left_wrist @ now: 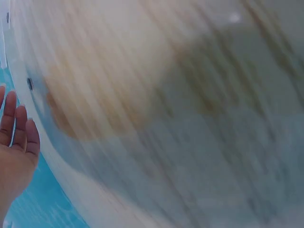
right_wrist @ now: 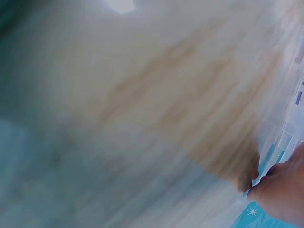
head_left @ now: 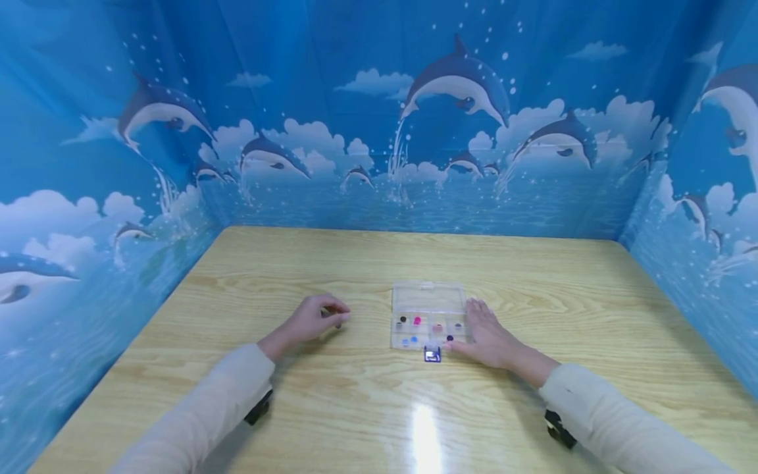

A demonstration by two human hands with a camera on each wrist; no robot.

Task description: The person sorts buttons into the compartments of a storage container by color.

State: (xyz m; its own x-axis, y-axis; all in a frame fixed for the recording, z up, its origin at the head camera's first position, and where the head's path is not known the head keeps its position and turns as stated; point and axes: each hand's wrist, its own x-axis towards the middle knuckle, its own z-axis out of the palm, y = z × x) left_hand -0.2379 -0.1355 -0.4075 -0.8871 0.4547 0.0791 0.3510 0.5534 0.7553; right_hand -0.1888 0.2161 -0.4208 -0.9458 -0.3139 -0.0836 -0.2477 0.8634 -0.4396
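Observation:
A clear plastic compartment box (head_left: 419, 347) lies on the table with its lid (head_left: 429, 297) flipped back. Small coloured pieces sit in its compartments, among them a black one (head_left: 403, 319), a pink one (head_left: 417, 320), a blue one (head_left: 414, 340) and a dark one (head_left: 450, 338). My right hand (head_left: 488, 336) rests against the box's right side, fingers straight, thumb along the front edge. To the left of the box, apart from it, my left hand (head_left: 314, 319) is low over the table, fingers loosely bent and thumb near the index fingertip. I cannot tell what the dark spot under that thumb is.
A small dark blue square (head_left: 432, 354) with a pale middle lies at the box's front edge. The wood-grain table (head_left: 355, 408) is bordered by a blue dolphin-print curtain (head_left: 331, 178) behind and at both sides. Dark devices (head_left: 258, 407) are strapped at the wrists.

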